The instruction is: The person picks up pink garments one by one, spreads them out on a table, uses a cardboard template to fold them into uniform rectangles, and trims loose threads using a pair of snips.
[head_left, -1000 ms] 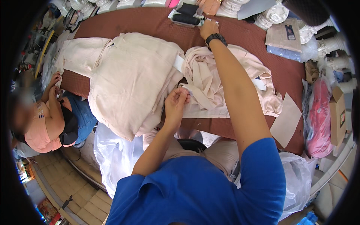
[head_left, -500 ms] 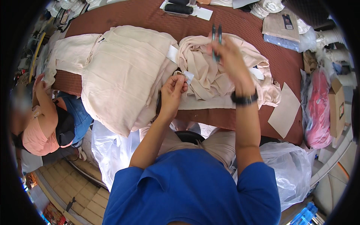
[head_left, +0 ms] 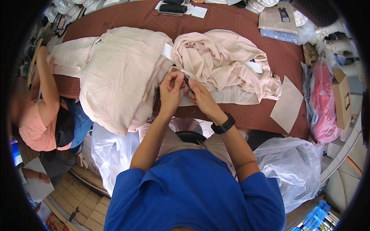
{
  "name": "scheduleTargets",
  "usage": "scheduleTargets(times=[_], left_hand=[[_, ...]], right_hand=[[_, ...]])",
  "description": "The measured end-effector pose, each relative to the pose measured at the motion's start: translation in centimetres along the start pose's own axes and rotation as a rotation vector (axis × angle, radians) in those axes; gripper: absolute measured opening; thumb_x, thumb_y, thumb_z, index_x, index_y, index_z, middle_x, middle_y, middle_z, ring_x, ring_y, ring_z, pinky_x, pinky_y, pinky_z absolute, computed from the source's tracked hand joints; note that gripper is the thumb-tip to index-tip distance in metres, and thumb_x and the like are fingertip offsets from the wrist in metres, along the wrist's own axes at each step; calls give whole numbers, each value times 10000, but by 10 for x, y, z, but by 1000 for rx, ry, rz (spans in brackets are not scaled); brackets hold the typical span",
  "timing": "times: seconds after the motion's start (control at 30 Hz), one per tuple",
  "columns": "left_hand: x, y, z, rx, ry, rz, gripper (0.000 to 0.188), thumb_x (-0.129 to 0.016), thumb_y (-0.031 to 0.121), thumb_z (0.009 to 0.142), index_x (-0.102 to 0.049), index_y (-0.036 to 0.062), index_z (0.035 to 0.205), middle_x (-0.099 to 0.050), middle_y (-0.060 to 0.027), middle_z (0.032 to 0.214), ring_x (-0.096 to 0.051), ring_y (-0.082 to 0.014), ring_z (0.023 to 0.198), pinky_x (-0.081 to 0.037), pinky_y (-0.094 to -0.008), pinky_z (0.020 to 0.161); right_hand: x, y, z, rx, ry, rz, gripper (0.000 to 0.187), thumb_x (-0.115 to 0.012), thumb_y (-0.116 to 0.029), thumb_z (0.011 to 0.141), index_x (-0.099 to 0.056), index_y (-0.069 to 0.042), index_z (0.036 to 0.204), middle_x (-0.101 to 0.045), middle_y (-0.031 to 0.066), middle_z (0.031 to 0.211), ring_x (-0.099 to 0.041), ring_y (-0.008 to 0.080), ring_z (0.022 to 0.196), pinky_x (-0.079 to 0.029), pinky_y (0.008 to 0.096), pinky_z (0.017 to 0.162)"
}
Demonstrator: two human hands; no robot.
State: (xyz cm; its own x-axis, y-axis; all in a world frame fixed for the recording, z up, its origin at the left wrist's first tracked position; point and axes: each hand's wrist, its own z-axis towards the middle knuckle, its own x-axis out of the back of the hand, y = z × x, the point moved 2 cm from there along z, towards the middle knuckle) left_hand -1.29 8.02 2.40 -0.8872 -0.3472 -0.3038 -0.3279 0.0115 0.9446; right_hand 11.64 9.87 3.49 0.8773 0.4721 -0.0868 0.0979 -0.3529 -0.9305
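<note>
My left hand (head_left: 172,90) is closed in a pinch at the near-left edge of a crumpled beige garment (head_left: 220,52). Its fingertips hold a bit of that garment's pale edge. Close against them, my right hand (head_left: 202,98) is wrapped round small dark thread snips (head_left: 187,82). The snips' tips meet the edge beside my left fingers, and the fingers partly hide them. Left of my hands lies a thick folded pile of beige garments (head_left: 119,69), with a white tag (head_left: 167,51) at its right side.
A brown textured cloth (head_left: 246,115) covers the table. Beige paper (head_left: 287,106) lies at right, bagged red cloth (head_left: 323,102) beyond it. Dark thread spools (head_left: 173,9) sit at the far edge. Clear plastic bags (head_left: 289,165) flank my lap. A co-worker in a peach top (head_left: 40,127) is at left.
My right hand has come down and left with the snips, from above the crumpled garment to my left fingertips. The white label at my left fingers is now mostly hidden. The co-worker's arm has risen.
</note>
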Motion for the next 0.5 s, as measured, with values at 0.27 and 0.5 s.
scheduleTargets(times=[0.27, 0.5], left_hand=[[-3, 2, -1, -69, -26, 32, 153, -590, 148, 965, -596, -3, 986, -648, -40, 888, -603, -80, 786, -491, -217, 743], [-4, 0, -1, -92, -31, 82, 136, -564, 115, 973, -586, -18, 985, -648, -54, 900, -619, -95, 800, -502, -233, 755]], right_hand=[[3, -11, 0, -33, 15, 69, 419, -412, -410, 1018, -552, -70, 815, -416, -40, 668, -362, 61, 593, -311, 219, 540], [5, -18, 2, -101, 31, 137, 367, -469, -379, 1000, -549, -82, 801, -408, -57, 667, -348, 42, 597, -291, 205, 536]])
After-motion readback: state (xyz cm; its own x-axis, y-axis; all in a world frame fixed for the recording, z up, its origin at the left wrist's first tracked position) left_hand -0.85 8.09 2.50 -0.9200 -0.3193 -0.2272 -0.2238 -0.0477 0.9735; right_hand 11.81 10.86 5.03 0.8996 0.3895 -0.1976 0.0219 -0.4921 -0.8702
